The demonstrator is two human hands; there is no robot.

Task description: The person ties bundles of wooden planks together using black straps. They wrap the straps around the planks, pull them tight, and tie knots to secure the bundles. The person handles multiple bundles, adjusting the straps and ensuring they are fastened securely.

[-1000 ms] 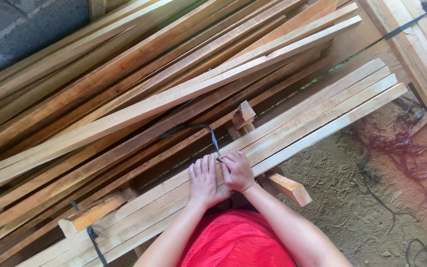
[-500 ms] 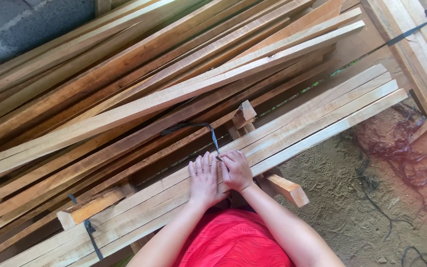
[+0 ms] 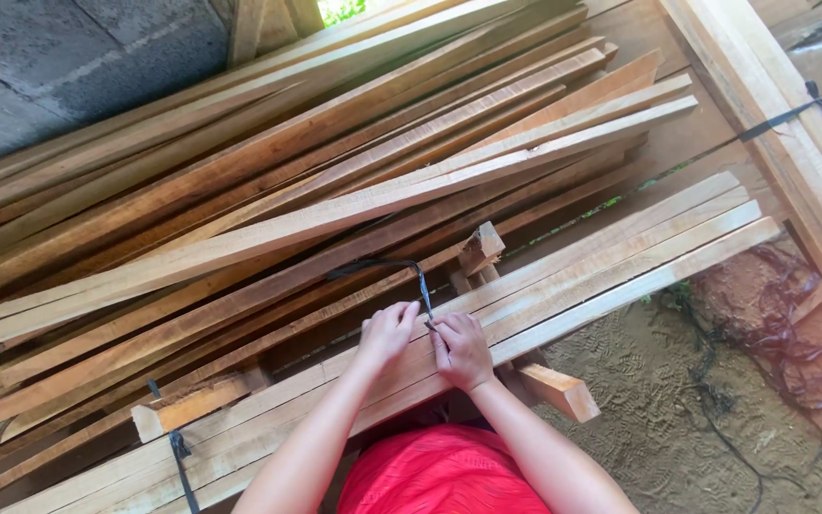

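Grey concrete block wall (image 3: 68,67) fills the upper left corner, and below it a wide heap of rough-sawn wooden slats (image 3: 268,190) runs slantwise across most of the view. Sandy, footprinted ground (image 3: 658,400) shows at the lower right, with a tangle of dark strapping scraps (image 3: 792,314) lying on it. Nearer the person, a flat bundle of paler slats (image 3: 611,257) lies side by side, resting on short wooden blocks (image 3: 558,390). Another pale plank stack (image 3: 773,124) crosses the upper right corner, bound by a dark strap. A red shirt (image 3: 440,471) shows at the bottom edge.

Both hands rest on the pale bundle, close together. A thin black strap (image 3: 420,286) rises from between them and curls back over the darker slats. The left hand (image 3: 387,333) has its fingers curled, pinching the strap's lower end. The right hand (image 3: 463,347) is closed beside it, thumb and fingertips gripping the same strap, the two hands almost touching.
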